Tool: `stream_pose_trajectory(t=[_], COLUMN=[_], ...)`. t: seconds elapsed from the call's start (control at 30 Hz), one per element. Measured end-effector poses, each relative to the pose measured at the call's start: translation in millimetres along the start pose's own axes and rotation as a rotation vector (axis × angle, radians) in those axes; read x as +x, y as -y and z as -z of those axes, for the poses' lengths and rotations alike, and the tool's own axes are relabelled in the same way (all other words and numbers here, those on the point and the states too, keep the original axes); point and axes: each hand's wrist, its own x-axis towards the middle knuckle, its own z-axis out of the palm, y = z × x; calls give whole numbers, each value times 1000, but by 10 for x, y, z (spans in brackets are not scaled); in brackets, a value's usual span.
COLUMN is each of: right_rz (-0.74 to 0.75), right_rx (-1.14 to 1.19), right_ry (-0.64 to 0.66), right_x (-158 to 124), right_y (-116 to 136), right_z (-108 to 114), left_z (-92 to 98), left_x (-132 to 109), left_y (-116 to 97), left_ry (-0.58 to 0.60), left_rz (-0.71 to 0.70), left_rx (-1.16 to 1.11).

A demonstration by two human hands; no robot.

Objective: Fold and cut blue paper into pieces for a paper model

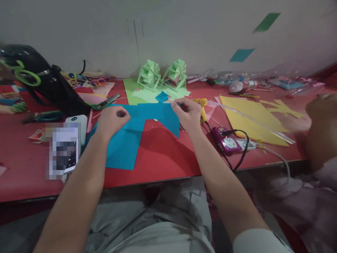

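Blue paper (162, 111) is stretched between my two hands above the red table. My right hand (187, 114) pinches its upper right edge between thumb and forefinger. On the left, my left hand (113, 120) has thumb and forefinger closed in a ring at the blue paper; the exact spot it grips is partly hidden. A larger blue sheet (123, 147) lies beneath, under my left hand and forearm, and where the two pieces part cannot be made out. Just beyond sits a small folded blue piece (162, 96).
Behind stand two pale green folded-paper ornaments (150, 73). A yellow glue gun (203, 109), purple power adapter (228, 142) and yellow sheets (250, 119) are at right, near another person's blurred arm (322, 130). A phone (64, 147) and black bag (50, 80) are at left.
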Motion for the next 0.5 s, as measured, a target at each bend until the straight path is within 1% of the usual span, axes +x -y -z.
stream_pose_trajectory(t=[0.07,0.13,0.17,0.23,0.3,0.37,0.43,0.5], right_rz=[-45,-85,-102,-118,-115,-128,-174,-213], right_rx=[33,85,116,182,236,260,238,184], right_ry=[-10,21,43,85,123,183,267,381], right_x=[16,17,13,0,-11,-16,-18,-24], right_y=[-16,-43,-60,-99,-139,-169,-181,-175], right_z=[9,-18,-44,-105,-157,-186,-194,-195], left_z=[19,10,-5,-49,-98,-138,-166,-191], left_x=[14,24,25,22,14,6,-1,-12], left_y=[-18,-76,-110,-162,-171,-146,-119,-124], left_ry=[-29,-46,-35,5,36,57,73,99], left_rz=[45,65,70,87,92,61,6,-52], left_rx=[-104,-272,-356,-448,-466,-457,-427,-385])
